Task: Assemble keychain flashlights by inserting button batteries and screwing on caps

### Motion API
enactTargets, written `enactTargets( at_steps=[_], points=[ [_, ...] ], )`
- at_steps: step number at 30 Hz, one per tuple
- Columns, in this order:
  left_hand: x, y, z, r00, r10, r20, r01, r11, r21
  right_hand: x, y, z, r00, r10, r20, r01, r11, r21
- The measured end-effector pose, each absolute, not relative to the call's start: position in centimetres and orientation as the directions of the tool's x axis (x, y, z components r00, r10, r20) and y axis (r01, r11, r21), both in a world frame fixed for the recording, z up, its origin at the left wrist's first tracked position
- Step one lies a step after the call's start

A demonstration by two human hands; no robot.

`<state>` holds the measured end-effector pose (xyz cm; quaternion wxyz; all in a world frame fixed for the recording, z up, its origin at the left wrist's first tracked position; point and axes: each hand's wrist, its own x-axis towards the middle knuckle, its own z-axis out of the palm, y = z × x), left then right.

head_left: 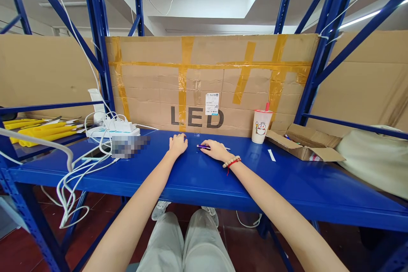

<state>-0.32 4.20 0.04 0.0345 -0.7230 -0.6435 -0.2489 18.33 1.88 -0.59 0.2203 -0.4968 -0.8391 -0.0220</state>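
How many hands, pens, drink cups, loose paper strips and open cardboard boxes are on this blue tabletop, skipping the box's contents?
Hands: 2, left hand and right hand
Purple pen: 1
Drink cup: 1
White paper strip: 1
Open cardboard box: 1
Total: 6

Large dark capital letters spell "LED" across the lower part of the brown cardboard panel (153, 89) standing upright behind the blue worktop (200, 178). A strip of amber packing tape (182, 89) runs down between the L and the E. A white printed label (212, 103) sits on the panel, its lower edge overlapping the D; its small print is too fine to read
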Motion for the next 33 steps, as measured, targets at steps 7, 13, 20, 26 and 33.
enactTargets(
  at_steps=[7,13,20,26,33],
  points=[
    [-0.47,4.05,0.2,-0.199,0.921,0.335,0.943,0.087,0.322,18.37,1.87,-0.36,-0.332,0.838,0.432,0.883,0.438,-0.17],
    [-0.42,3.98,0.32,-0.13,0.951,0.28,0.953,0.043,0.299,18.52,1.86,-0.19,-0.255,0.852,0.458,0.904,0.377,-0.199],
    [-0.71,4.34,0.34,-0.022,0.952,0.306,0.934,-0.089,0.345,18.79,2.39,-0.67,-0.231,0.856,0.464,0.908,0.361,-0.214],
    [-0.43,4.24,0.37,0.122,0.939,0.323,0.902,-0.241,0.359,18.88,2.61,-0.83,-0.243,0.858,0.453,0.906,0.367,-0.21],
    [-0.08,4.94,-0.34,0.397,0.834,0.383,0.773,-0.529,0.35,18.6,2.78,-0.97,-0.289,0.827,0.483,0.874,0.433,-0.218]
  ],
)
